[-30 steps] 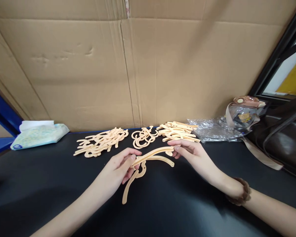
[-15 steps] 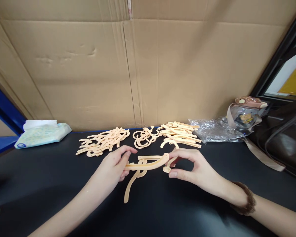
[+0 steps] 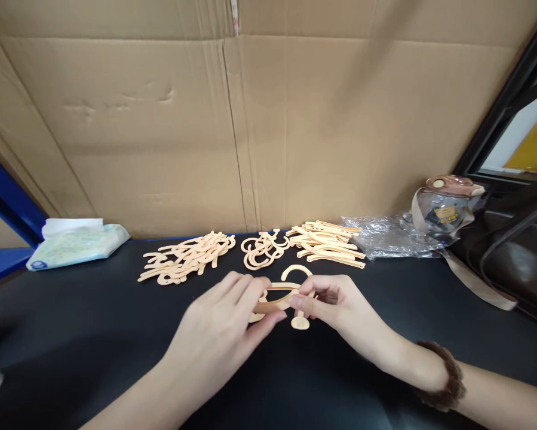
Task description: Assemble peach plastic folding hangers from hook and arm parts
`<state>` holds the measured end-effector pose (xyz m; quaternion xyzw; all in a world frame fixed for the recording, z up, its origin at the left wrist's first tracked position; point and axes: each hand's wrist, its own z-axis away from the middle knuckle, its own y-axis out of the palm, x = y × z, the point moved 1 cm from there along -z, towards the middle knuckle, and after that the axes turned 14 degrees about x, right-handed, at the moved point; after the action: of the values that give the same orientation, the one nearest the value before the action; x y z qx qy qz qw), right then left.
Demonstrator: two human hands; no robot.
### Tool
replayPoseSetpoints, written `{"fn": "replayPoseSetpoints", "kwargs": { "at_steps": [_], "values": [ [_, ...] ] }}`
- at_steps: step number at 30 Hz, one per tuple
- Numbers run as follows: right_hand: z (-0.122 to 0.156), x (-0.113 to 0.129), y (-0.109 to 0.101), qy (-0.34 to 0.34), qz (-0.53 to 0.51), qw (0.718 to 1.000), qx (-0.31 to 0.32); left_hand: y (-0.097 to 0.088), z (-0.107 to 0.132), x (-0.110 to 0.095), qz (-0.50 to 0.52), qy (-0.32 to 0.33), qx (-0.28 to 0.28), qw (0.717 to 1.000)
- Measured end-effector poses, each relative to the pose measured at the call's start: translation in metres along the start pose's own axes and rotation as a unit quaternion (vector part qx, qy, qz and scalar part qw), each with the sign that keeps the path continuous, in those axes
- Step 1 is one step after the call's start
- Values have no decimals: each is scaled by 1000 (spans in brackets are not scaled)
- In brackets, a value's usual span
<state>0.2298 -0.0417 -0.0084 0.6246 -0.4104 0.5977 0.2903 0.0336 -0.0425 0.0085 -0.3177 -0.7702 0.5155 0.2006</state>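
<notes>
My left hand (image 3: pixel 226 319) is closed around a cream plastic hanger arm (image 3: pixel 275 306), its fingers over the top and its thumb along the near side. My right hand (image 3: pixel 340 304) pinches a hanger hook (image 3: pixel 300 323) against the right end of that arm. The hook's curved part arches up behind my right fingertips, and its flat rounded foot hangs below them. Behind the held arm shows a second slim cream piece (image 3: pixel 282 286). My left hand covers most of the parts beneath it, so I cannot tell how they join.
On the black tabletop (image 3: pixel 93 334) lie a pile of looped hanger arms (image 3: pixel 192 257), several hooks (image 3: pixel 263 254) and a pile of straighter arms (image 3: pixel 328 245). A wipes packet (image 3: pixel 77 248) lies left. Clear plastic wrap (image 3: pixel 380 239) and a strapped bottle (image 3: pixel 447 209) stand right, before cardboard (image 3: pixel 268 131).
My left hand has moved right and turned over the hanger arm, covering the loose long piece below. My right hand has shifted slightly left, and the hook has turned with its foot pointing down.
</notes>
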Motion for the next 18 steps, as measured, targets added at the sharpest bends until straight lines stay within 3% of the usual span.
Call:
{"fn": "replayPoseSetpoints", "kwargs": {
  "at_steps": [2,8,18],
  "values": [
    [-3,2,6,-6,-16,1000,13,3,1,-5,51,21,23,998],
    [-10,3,12,-43,7,998,36,6,1,-3,195,-63,119,972],
    [-12,-16,-4,-36,-111,993,17,7,1,1,213,-93,168,958]
  ]
}}
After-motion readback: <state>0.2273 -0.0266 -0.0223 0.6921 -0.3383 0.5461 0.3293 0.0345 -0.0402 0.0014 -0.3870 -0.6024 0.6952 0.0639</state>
